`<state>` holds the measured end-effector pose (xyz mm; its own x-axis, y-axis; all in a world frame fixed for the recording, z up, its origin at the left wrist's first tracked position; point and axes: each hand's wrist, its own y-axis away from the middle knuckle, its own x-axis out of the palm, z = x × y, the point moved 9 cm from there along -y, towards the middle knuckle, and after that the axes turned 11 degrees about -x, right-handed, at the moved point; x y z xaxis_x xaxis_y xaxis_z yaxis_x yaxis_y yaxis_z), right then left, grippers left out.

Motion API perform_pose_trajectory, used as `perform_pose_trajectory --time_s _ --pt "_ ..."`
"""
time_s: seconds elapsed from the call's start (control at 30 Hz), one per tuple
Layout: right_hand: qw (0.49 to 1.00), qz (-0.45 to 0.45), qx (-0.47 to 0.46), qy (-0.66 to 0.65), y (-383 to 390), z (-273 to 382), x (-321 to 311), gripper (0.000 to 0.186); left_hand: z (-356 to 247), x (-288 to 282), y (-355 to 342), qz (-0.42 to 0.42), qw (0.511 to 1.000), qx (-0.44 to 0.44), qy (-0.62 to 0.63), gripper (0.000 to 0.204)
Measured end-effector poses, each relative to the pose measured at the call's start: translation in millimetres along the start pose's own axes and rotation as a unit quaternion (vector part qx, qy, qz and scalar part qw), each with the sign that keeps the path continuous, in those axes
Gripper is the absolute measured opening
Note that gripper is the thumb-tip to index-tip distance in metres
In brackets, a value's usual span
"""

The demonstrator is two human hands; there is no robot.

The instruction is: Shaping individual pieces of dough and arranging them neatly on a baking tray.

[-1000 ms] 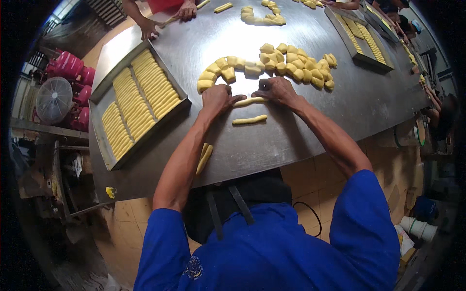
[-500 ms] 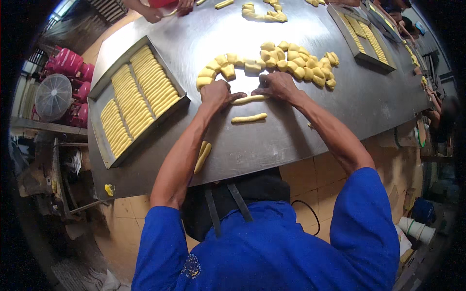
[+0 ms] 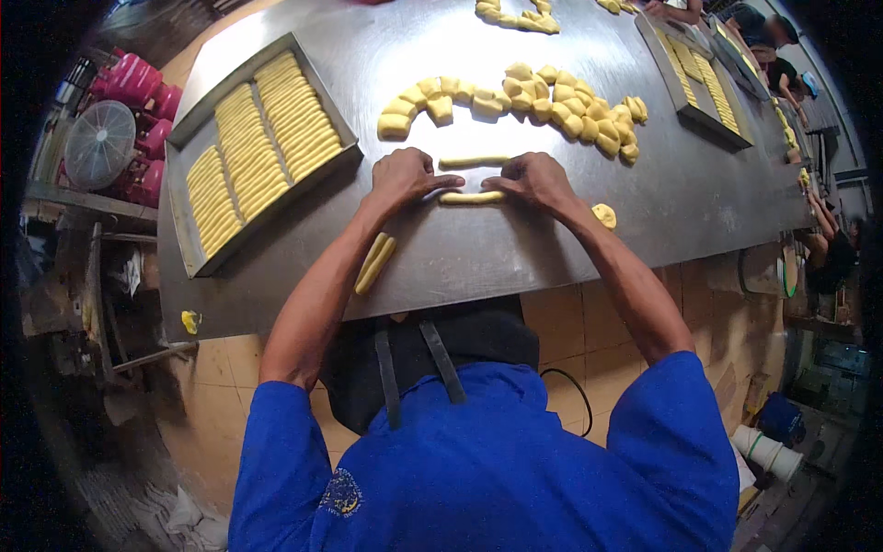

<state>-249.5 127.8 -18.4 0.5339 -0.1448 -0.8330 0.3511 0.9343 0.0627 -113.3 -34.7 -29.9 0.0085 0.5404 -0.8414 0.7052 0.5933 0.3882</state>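
Two thin yellow dough strips lie across the metal table between my hands: a far strip (image 3: 471, 163) and a near strip (image 3: 471, 198). My left hand (image 3: 403, 179) is beside the near strip's left end, thumb stretched inward. At its other end, my right hand (image 3: 540, 179) points its thumb back toward the left one; its fingers partly cover the far strip's right end. Neither hand grips anything visible. A pair of dough sticks (image 3: 375, 264) rests beside my left forearm. Beyond my hands curves a row of cut dough pieces (image 3: 428, 88), joining a pile (image 3: 570, 109).
At left, a metal tray (image 3: 198, 133) holds rows of dough sticks; another tray (image 3: 704, 118) stands far right. A flattened dough piece (image 3: 603, 216) lies by my right forearm. Pink gas cylinders (image 3: 129, 97) and a round fan (image 3: 99, 152) stand off the table. Other people work at right.
My hands have shifted from the far strip to the near one. The flattened dough piece beside my right forearm has come into fuller view. The whole view has shifted slightly.
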Motion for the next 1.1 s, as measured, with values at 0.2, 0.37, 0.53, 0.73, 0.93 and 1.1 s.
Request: perform_pose_trajectory --time_s 0.2,0.37,0.53,0.73,0.93,1.1 --pt "0.999 -0.027 0.017 0.001 15.4 1.7 0.5 0.045 6.1 6.4 11.1 -0.083 0.996 0.031 -0.006 0.065" --pt "0.987 -0.133 -0.025 -0.084 18.9 -17.8 -25.2 0.028 2.6 -15.5 19.3 -0.088 0.968 0.149 0.18 0.045" --pt "0.965 -0.2 -0.167 0.035 2.2 8.4 -11.8 0.026 -29.2 -7.1 10.1 -0.134 0.941 0.275 0.143 0.053" --pt "0.987 -0.117 -0.044 -0.101 3.8 9.1 -15.6 0.024 -21.8 -18.3 7.3 -0.087 0.953 0.212 0.198 0.034" --pt "0.996 -0.015 -0.013 -0.087 19.2 20.8 -1.1 0.021 -3.3 18.0 16.7 0.05 0.956 0.161 0.239 0.027" --pt "0.995 -0.031 -0.089 -0.036 34.8 22.9 11.2 0.026 -26.3 17.3 43.9 -0.01 0.962 0.233 0.139 0.026"
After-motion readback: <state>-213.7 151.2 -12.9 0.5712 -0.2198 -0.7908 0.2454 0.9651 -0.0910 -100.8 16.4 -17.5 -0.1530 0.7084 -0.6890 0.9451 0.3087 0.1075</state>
